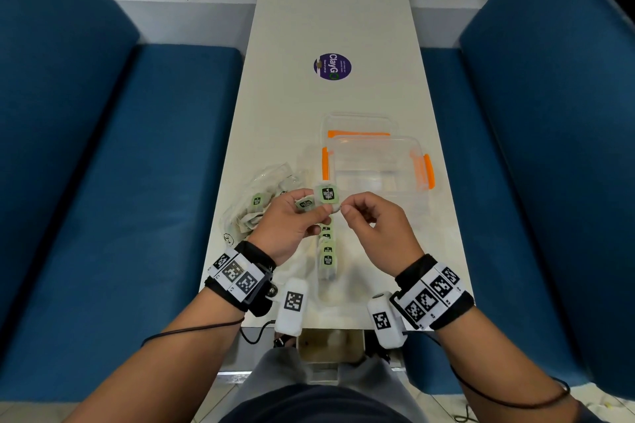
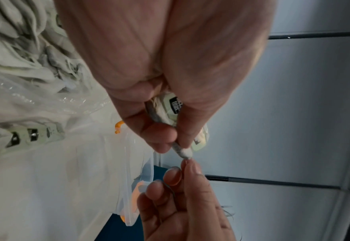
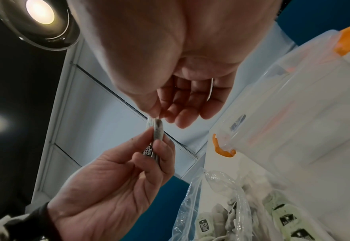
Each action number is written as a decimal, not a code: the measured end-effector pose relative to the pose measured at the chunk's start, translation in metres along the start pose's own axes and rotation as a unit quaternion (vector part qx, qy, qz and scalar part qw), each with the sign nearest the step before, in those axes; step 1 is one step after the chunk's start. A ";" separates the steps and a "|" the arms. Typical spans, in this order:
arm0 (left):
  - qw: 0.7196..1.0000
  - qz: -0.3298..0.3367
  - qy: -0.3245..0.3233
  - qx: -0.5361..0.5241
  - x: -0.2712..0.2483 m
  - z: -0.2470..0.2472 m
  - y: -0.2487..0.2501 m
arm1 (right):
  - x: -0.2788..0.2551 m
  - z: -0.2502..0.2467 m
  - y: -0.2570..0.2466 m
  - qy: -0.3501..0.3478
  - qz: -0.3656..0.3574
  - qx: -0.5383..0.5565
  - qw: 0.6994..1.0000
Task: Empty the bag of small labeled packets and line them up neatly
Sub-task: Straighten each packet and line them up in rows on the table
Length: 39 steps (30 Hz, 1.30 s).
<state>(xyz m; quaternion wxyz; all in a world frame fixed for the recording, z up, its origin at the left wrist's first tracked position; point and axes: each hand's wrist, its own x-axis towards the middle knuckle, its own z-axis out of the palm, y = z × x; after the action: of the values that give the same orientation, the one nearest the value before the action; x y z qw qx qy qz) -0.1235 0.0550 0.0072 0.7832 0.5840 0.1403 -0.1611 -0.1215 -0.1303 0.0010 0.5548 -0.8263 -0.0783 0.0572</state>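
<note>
I sit at a long, narrow white table (image 1: pixel 309 27) that runs away from me between two blue padded benches (image 1: pixel 86 165), with a pale wall at the far end and round ceiling lamps (image 3: pixel 39 11) overhead. A round purple sticker (image 1: pixel 332 66) lies further up the table. Beyond my hands stands one clear plastic box (image 1: pixel 378 165) with orange clips, and its lid lies behind it.

My left hand (image 1: pixel 292 223) is curled round a few small green-labeled packets (image 1: pixel 327 195). I count two labels showing in the head view: one stands upright with its label facing me, the other lies flat over my fingers. My right hand (image 1: pixel 372 223) pinches the near edge of the upright packet between thumb and forefinger, with the other fingers loosely curled.

On the table below my hands, a row of packets (image 1: pixel 327 252) runs straight toward me, overlapping; I can make out about four labels. To my left the crumpled clear bag (image 1: pixel 261 196) lies on the table with more packets inside, too tangled to count.
</note>
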 end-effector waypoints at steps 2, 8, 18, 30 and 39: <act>1.000 -0.015 0.003 -0.022 0.001 0.002 -0.001 | -0.002 0.000 0.000 0.002 -0.011 -0.007 1.000; 0.997 -0.032 0.025 -0.065 -0.002 0.006 -0.001 | -0.003 -0.002 0.002 0.014 -0.075 -0.068 0.995; 0.993 -0.041 0.001 -0.111 0.003 0.008 -0.004 | -0.003 0.004 0.003 0.044 -0.128 -0.129 0.982; 0.997 -0.028 0.009 -0.064 0.000 0.002 -0.002 | -0.001 0.002 0.004 0.017 -0.035 -0.024 0.999; 0.990 0.016 -0.032 0.139 0.000 -0.003 -0.004 | 0.012 -0.006 -0.001 -0.067 0.076 0.072 0.992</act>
<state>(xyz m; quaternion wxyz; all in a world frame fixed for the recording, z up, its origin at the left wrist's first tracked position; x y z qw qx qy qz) -0.1248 0.0569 0.0031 0.7008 0.6841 0.0819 -0.1847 -0.1089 -0.1330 0.0038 0.6006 -0.7819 -0.0482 0.1601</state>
